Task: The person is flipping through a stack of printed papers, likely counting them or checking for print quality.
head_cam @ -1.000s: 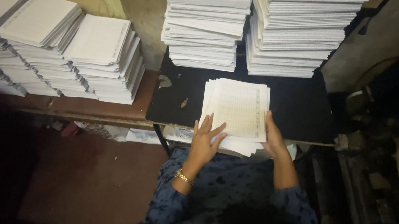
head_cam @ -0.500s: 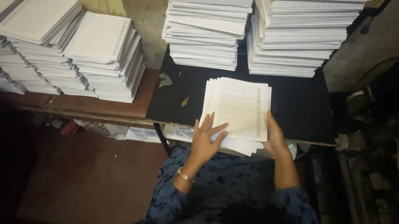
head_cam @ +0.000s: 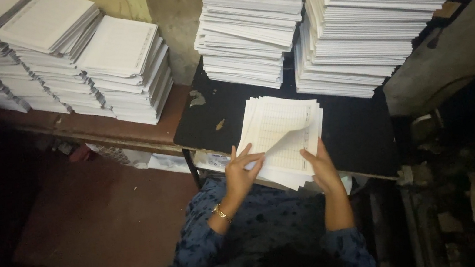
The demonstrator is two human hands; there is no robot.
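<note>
The dim brown floor (head_cam: 97, 225) at the left is too dark to read, and the tall stacks of white ruled sheets on the brown wooden bench (head_cam: 126, 120) run off the frame's top left corner. The left hand (head_cam: 241, 173), gold bangle at the wrist, lies on the near left corner of the small pile of white ruled paper sheets (head_cam: 283, 133) on the black table (head_cam: 360, 135), fingers pinching the lifted, curling top sheet. The right hand (head_cam: 321, 168) rests flat and open on the pile's near right edge, holding nothing. Beyond the table's right side, the clutter is lost in shadow.
</note>
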